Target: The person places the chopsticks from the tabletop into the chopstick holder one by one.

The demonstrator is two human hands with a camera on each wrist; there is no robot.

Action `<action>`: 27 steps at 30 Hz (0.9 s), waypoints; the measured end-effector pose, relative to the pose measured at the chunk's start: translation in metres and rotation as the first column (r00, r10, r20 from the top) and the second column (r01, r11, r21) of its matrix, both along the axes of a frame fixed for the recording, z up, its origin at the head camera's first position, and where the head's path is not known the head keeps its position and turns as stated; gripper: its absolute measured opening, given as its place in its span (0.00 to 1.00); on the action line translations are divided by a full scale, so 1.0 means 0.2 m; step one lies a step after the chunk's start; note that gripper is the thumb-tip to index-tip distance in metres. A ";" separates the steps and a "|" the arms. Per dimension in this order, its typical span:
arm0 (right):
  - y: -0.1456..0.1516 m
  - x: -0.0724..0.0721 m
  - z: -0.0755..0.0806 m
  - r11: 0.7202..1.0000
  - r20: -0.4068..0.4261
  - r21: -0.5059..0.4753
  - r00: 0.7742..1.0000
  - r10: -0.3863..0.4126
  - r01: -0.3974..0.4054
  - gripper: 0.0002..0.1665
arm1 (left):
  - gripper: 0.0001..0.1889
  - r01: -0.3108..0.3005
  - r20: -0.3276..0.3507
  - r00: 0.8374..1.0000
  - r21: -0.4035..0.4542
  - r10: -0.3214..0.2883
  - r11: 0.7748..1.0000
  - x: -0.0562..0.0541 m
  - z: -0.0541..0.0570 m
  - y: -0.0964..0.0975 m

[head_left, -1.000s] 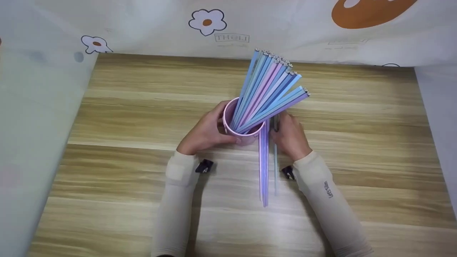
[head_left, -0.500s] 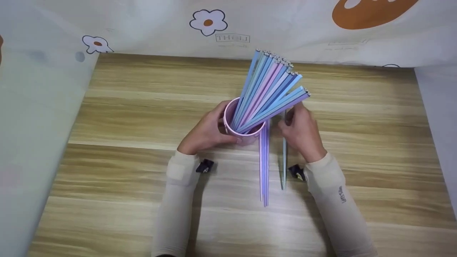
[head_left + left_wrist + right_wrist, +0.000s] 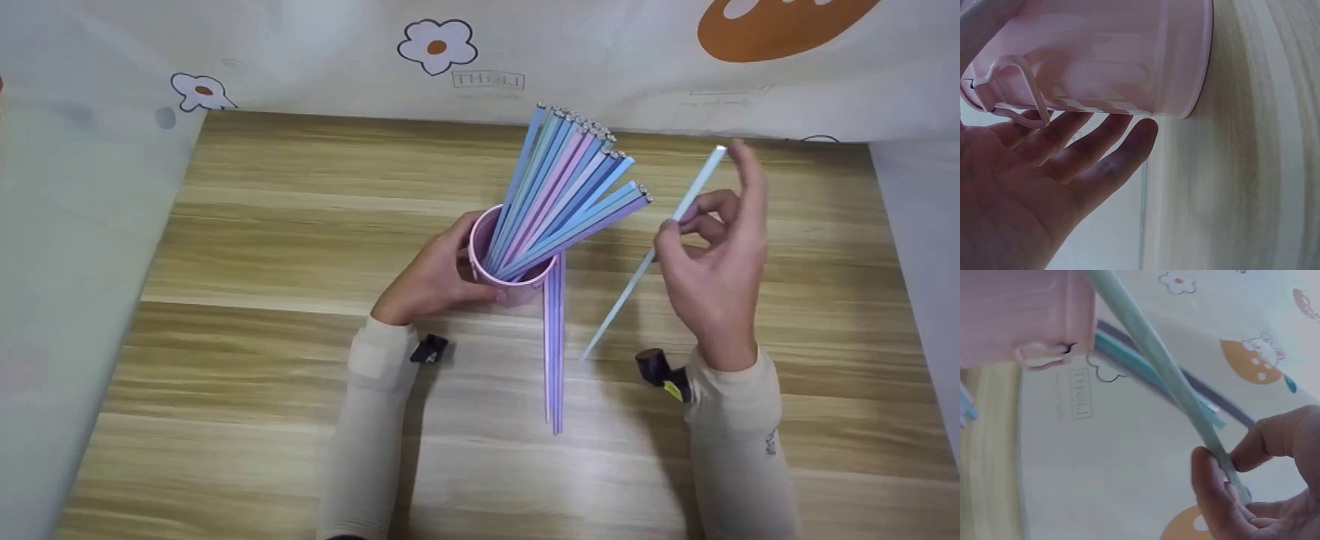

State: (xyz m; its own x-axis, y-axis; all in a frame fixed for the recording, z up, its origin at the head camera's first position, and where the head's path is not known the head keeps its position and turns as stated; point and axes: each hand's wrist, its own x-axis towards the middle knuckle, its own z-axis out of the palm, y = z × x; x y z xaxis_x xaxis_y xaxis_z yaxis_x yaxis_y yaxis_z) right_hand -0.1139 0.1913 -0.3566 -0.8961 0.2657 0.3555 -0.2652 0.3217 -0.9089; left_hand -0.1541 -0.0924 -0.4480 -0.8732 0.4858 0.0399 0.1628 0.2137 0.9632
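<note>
A pink pail (image 3: 519, 295) with small side handles stands mid-table, full of pastel chopsticks (image 3: 561, 176) that lean to the right. My left hand (image 3: 427, 277) grips the pail from the left; in the left wrist view the fingers lie along the pail's wall (image 3: 1095, 53). To the right of the pail, my right hand (image 3: 716, 277) pinches a pale green chopstick (image 3: 628, 291) between thumb and fingers, its thick end up and thin end slanting down left. The index finger is extended by the thick end. In the right wrist view this chopstick (image 3: 1171, 377) crosses in front of the leaning ones.
Several pink and lilac chopsticks (image 3: 555, 352) lie side by side on the wooden table (image 3: 262, 360), just below and right of the pail, thin ends toward me. A light sheet with printed flowers (image 3: 437, 46) hangs along the far edge. Dark wrist cameras (image 3: 660, 371) jut from the sleeves.
My right hand has lifted the pale green chopstick from beside the pail and carried it right, tilting it, with the index finger now stretched out. The left hand and pail have stayed put.
</note>
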 end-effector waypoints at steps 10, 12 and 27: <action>-0.09 0.06 0.11 0.926 -0.381 -0.375 0.917 -0.120 -0.035 0.44 | 0.52 -0.008 0.010 1.000 -0.007 0.008 1.000 0.01 0.01 0.00; -0.10 0.06 0.13 0.890 -0.429 -0.456 0.881 -0.200 -0.020 0.46 | 0.52 -0.007 0.013 1.000 -0.013 0.008 1.000 0.02 0.05 0.01; -0.18 0.00 0.03 0.860 -0.491 -0.510 0.823 -0.287 -0.004 0.49 | 0.52 -0.011 0.010 1.000 -0.015 0.011 1.000 0.00 0.01 0.00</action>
